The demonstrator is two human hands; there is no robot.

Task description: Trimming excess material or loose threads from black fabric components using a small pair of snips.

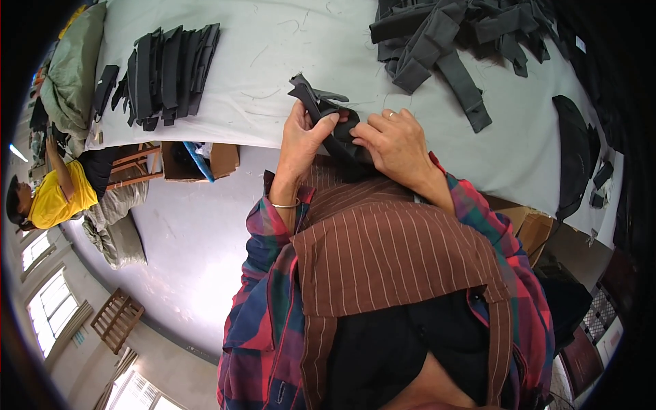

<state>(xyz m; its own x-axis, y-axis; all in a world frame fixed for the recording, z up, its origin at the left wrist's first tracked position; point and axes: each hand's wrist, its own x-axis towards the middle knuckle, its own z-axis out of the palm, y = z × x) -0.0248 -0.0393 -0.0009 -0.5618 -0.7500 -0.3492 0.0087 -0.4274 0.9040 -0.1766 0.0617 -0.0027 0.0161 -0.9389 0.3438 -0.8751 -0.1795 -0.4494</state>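
Both hands meet at the near edge of the table (273,75), and we log them as closed on one dark strap (328,119). Left hand (301,140): thumb and fingers curled round the strap's left part, thumb tip pressed on top of it, a thin bangle at the wrist. Right hand (396,143): fingers bent down onto the strap's right part, a ring on one finger, fingertips touching the cloth just beside the left thumb. We cannot tell how much of the strap lies under the right palm.

Strap position: between the two hands, over the table's near edge. Its free end sticks up and away from the left hand, tilted toward the table's middle; the rest folds down below the hands toward the apron (383,253).

Other items on the table:
- a fanned stack (167,72) of dark flat pieces toward the far left, well apart from the hands;
- a loose heap (451,34) of dark straps at the far right, one strap trailing down near the right hand but not touching it;
- a dark rounded piece (574,157) at the right edge;
- a green bundle (72,68) at the left end.

Off the table: an open carton (201,160) sits just under the near edge, left of the left hand. A person in yellow (55,195) sits at far left, well apart.
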